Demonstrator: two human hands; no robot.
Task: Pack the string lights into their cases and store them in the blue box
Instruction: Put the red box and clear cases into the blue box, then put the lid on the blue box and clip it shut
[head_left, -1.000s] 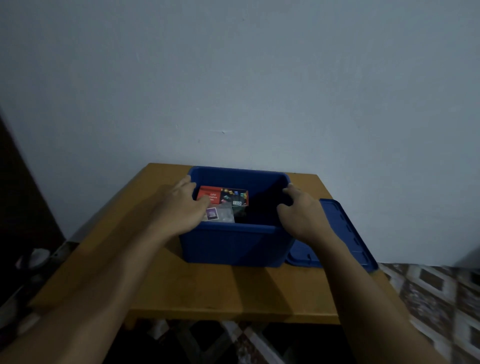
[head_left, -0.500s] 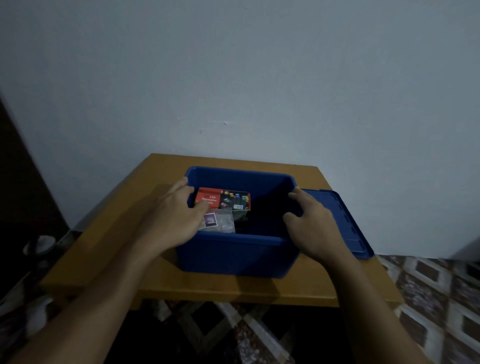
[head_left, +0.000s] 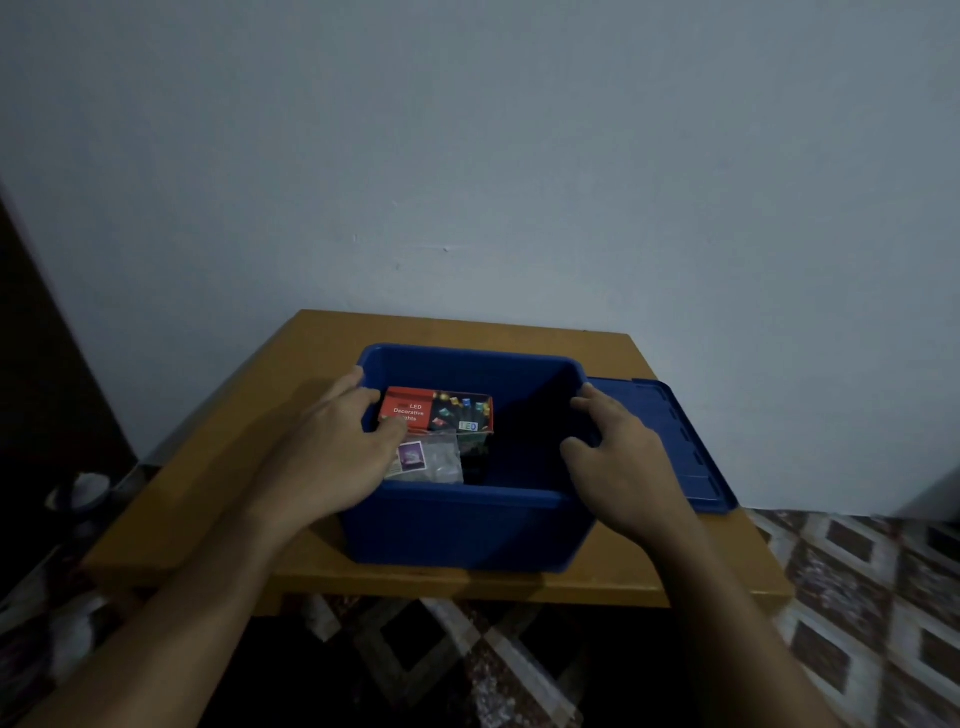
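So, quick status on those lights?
Both hands, left hand and right hand, gripping blue box rim. Light cases inside. Lid still off, alongside.

Smooth plastic blue box (head_left: 467, 530); matt wooden table (head_left: 218, 493); printed case (head_left: 436, 410), perhaps glossy card.

Open blue box (head_left: 467, 530) holds a red LED-lights case (head_left: 436, 410) and clear packet (head_left: 431, 460).

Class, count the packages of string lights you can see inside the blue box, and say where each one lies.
2. A red LED Decorative Lights carton lies at the box's left, toward the far wall. A clear plastic packet lies in front of it, by the near wall. The dark right half may hide more.
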